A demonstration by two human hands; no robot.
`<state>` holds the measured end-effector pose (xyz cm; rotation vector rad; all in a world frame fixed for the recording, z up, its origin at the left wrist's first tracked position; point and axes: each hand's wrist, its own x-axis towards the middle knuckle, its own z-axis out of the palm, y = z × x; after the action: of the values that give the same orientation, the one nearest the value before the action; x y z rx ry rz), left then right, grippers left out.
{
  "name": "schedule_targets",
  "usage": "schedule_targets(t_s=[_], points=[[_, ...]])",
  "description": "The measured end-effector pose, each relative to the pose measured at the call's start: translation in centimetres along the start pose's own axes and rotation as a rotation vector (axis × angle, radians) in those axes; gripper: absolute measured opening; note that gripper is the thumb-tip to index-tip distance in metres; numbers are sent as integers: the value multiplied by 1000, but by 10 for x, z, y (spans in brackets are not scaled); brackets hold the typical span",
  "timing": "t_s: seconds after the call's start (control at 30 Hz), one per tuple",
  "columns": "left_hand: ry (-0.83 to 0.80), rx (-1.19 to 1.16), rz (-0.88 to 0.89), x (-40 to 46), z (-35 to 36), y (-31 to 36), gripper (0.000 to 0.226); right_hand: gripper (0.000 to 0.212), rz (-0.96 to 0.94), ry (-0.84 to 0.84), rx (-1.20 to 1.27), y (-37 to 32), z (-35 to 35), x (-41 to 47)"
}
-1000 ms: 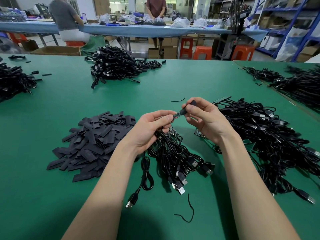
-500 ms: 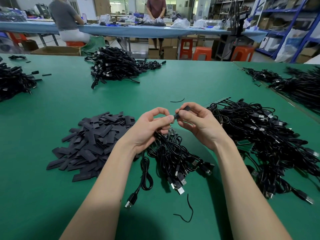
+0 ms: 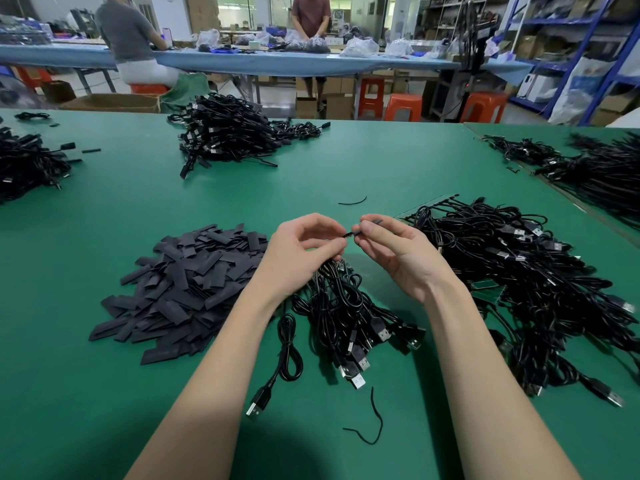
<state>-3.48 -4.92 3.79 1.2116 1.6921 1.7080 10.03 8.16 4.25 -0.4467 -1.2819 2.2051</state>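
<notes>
1. The left hand [image 3: 298, 251] pinches a thin black cable [image 3: 347, 234] between thumb and forefinger, the other fingers curled loosely beneath; below the palm a bundle of cables [image 3: 346, 306] trails down onto the green table [image 3: 104, 393], its USB plugs fanned toward the person.
2. The right hand [image 3: 398, 251] pinches a short black sleeve [image 3: 375, 222] between thumb and forefinger; the sleeve's far end peeks out past the fingers; the work is held just above the table, between the pile of flat sleeves [image 3: 187, 285] on the left and the heap of cables [image 3: 519, 271] on the right.
3. A second ago the hands were a little apart and a small board at the cable's tip showed bare between them; half a second ago the gap had narrowed; now the fingertips almost meet, and only a sliver of cable shows between them; the board is out of sight.
4. This suggests that the sleeve has slid over the board and is close to seated; whether it covers the board fully cannot be told, since the fingers hide the joint.
5. The sleeving of this cable seems nearly done; a last small push along the cable's line probably remains; skewing the sleeve could snag it on the board's edge; many unsleeved cables wait in the heap.
</notes>
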Motion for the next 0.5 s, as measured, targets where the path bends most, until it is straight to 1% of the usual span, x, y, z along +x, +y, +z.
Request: schedule_targets(t_s=[0.17,0.2,0.33,0.5], points=[[30,40,0,1,2,-1,10,23,12,54,7,2,-2,3],[33,51,1,1,3,-1,10,22,6,64,11,3,-2,3],[41,108,10,1,5,-1,11,8,-25,85,2,9,0,3],[38,172,32,1,8,2,9,5,-30,70,-15,7,-2,0]])
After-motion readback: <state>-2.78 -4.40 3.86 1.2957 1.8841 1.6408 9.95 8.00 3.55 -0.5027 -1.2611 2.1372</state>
